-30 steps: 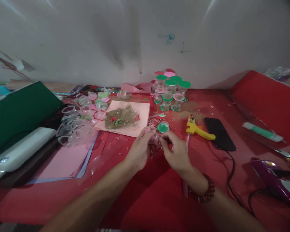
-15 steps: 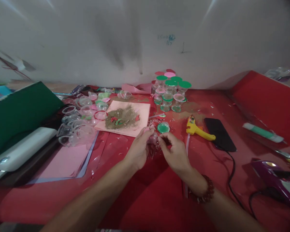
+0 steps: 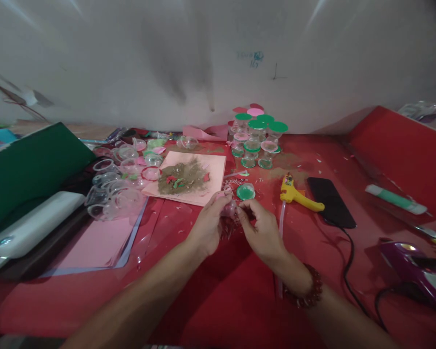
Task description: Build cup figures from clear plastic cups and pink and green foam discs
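My left hand (image 3: 208,227) and my right hand (image 3: 260,231) meet over the red table (image 3: 218,300), both pinched on a small clear plastic cup with a pink base (image 3: 229,208). Fingers of both hands are closed around it. Just beyond them lies a clear cup with a green base (image 3: 245,192). A pink sheet (image 3: 210,167) carrying a heap of brown sand with red and green bits (image 3: 181,178) sits just behind my left hand. A red bead bracelet (image 3: 310,292) is on my right wrist.
Finished hourglass-like cups with green and pink lids (image 3: 256,138) stand at the back. Several empty clear cups (image 3: 112,186) lie left. A yellow glue gun (image 3: 294,193), black phone (image 3: 330,194) with cable, purple device (image 3: 417,274), green tube (image 3: 394,198), white device (image 3: 29,228) and green sheet (image 3: 25,169) surround.
My hands have shifted very slightly, fingers working on the small cup; nothing else has moved.
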Demonstrator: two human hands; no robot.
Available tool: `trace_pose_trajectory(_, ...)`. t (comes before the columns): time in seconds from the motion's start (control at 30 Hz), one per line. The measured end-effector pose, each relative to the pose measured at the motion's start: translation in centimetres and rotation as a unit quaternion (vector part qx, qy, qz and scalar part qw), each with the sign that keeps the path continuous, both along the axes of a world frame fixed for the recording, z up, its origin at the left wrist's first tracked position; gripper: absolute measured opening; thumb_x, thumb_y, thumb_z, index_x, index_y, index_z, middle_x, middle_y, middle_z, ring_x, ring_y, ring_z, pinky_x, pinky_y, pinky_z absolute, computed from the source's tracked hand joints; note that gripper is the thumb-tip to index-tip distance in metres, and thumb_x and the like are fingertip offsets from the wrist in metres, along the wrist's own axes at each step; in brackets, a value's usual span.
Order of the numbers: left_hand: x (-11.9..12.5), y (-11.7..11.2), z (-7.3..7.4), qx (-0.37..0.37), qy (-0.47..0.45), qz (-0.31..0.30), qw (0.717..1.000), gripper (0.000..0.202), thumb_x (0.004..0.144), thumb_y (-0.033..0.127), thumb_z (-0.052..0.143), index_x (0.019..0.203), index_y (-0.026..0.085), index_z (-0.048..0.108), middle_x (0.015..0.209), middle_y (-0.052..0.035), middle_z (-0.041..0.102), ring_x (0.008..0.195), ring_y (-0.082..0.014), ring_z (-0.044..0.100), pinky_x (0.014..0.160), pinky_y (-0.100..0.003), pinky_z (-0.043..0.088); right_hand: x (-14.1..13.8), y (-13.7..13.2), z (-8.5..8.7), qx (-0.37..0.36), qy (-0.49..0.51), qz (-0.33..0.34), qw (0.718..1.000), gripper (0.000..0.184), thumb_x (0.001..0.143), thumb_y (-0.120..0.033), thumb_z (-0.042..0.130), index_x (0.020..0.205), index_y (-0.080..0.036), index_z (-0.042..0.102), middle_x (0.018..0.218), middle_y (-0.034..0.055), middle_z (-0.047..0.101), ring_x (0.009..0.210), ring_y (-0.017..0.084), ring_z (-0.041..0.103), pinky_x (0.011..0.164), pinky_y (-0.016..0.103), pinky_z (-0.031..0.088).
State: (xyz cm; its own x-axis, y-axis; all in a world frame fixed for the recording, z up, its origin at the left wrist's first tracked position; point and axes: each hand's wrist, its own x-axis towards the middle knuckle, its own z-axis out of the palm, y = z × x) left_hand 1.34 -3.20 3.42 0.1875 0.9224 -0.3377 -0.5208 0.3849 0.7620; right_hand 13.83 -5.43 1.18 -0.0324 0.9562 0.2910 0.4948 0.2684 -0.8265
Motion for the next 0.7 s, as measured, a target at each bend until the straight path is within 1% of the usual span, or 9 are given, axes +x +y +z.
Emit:
trace_pose_trajectory(0.1, 0.0, 0.1, -0.5, -0.001, 0.006, -0.004, 1.0, 0.025, 0.072, 0.03, 0.07, 0.091, 0.019, 0.058, 0.065, 0.0059, 0.052, 0.057, -0.0086, 0.049, 0.056, -0.021, 0.04, 0.0, 0.0, 0.0, 0.007, -0.042, 0.01, 0.999, 0.011, 0.094, -0.024, 0.046, 0.09, -0.02, 0.055, 0.084, 0.0037, 0.068, 0.075, 0.017, 0.063, 0.068, 0.027, 0.045)
trace_pose_trajectory(0.2, 0.0, 0.3, -1.1, -0.014, 0.018, -0.013, 1.0, 0.021, 0.072, 0.03, 0.069, 0.086, 0.019, 0.057, 0.064, 0.0052, 0.052, 0.056, -0.0091, 0.049, 0.055, -0.021, 0.039, 0.1, 0.0, 0.0, -0.01, -0.103, 0.018, 0.994, 0.011, 0.094, -0.021, 0.042, 0.093, -0.02, 0.054, 0.082, 0.005, 0.068, 0.073, 0.019, 0.064, 0.064, 0.027, 0.041)
trace_pose_trajectory(0.3, -0.1, 0.4, -1.5, -0.041, 0.036, -0.031, 0.998, 0.017, 0.073, 0.031, 0.066, 0.08, 0.02, 0.054, 0.06, 0.0047, 0.052, 0.053, -0.01, 0.049, 0.052, -0.022, 0.038, 0.0, -0.1, 0.0, -0.044, -0.174, 0.021, 0.984, 0.014, 0.094, -0.018, 0.039, 0.097, -0.018, 0.053, 0.077, 0.0057, 0.068, 0.067, 0.02, 0.064, 0.058, 0.027, 0.036)
trace_pose_trajectory(0.43, -0.2, 0.4, -1.6, -0.045, 0.054, -0.041, 0.997, 0.016, 0.074, 0.033, 0.064, 0.08, 0.021, 0.054, 0.058, 0.0053, 0.051, 0.051, -0.0099, 0.048, 0.05, -0.022, 0.037, -0.1, -0.2, 0.4, -0.071, -0.255, 0.017, 0.964, 0.016, 0.095, -0.017, 0.038, 0.103, -0.017, 0.052, 0.078, 0.0077, 0.07, 0.064, 0.02, 0.064, 0.054, 0.028, 0.029)
trace_pose_trajectory(0.57, -0.3, 0.5, -1.6, -0.046, 0.056, -0.048, 0.996, 0.019, 0.073, 0.034, 0.066, 0.078, 0.021, 0.053, 0.059, 0.0055, 0.052, 0.052, -0.0097, 0.049, 0.051, -0.021, 0.038, -0.1, -0.2, 0.8, -0.081, -0.285, 0.022, 0.955, 0.018, 0.095, -0.018, 0.038, 0.106, -0.017, 0.051, 0.081, 0.0078, 0.071, 0.064, 0.02, 0.065, 0.054, 0.028, 0.027)
trace_pose_trajectory(0.7, -0.2, 0.7, -1.6, -0.047, 0.056, -0.057, 0.996, 0.017, 0.073, 0.032, 0.065, 0.077, 0.021, 0.053, 0.059, 0.0056, 0.053, 0.052, -0.0095, 0.049, 0.051, -0.021, 0.038, -0.1, -0.2, 1.0, -0.083, -0.298, 0.025, 0.951, 0.017, 0.096, -0.019, 0.037, 0.106, -0.017, 0.05, 0.084, 0.009, 0.072, 0.067, 0.021, 0.066, 0.054, 0.028, 0.026)
